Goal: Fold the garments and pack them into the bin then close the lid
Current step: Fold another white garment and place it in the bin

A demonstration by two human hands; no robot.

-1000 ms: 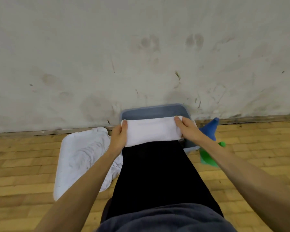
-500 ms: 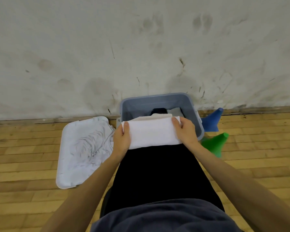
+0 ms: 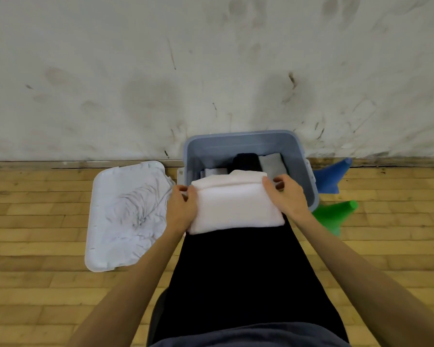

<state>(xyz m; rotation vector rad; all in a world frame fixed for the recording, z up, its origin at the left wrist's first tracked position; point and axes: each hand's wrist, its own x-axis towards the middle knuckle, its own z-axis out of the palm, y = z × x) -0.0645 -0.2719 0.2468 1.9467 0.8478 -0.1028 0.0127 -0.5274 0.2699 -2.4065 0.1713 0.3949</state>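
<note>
A folded white garment (image 3: 236, 209) lies across my black-clad lap, its far edge over the near rim of the grey-blue bin (image 3: 241, 144). My left hand (image 3: 181, 209) grips its left end and my right hand (image 3: 287, 196) grips its right end. Inside the bin lie a folded black garment (image 3: 246, 161) and a grey garment (image 3: 272, 162). The white lid (image 3: 100, 246) lies flat on the floor left of the bin, with a crumpled white garment (image 3: 138, 209) on it.
The bin stands against a scuffed white wall (image 3: 211, 71) on a wooden floor (image 3: 35, 284). A blue cone (image 3: 331, 176) and a green cone (image 3: 336, 214) lie on the floor right of the bin.
Both hands have carried the white garment toward me and lower, from above the bin's near rim onto my lap. The view tilted down, showing the bin's inside.
</note>
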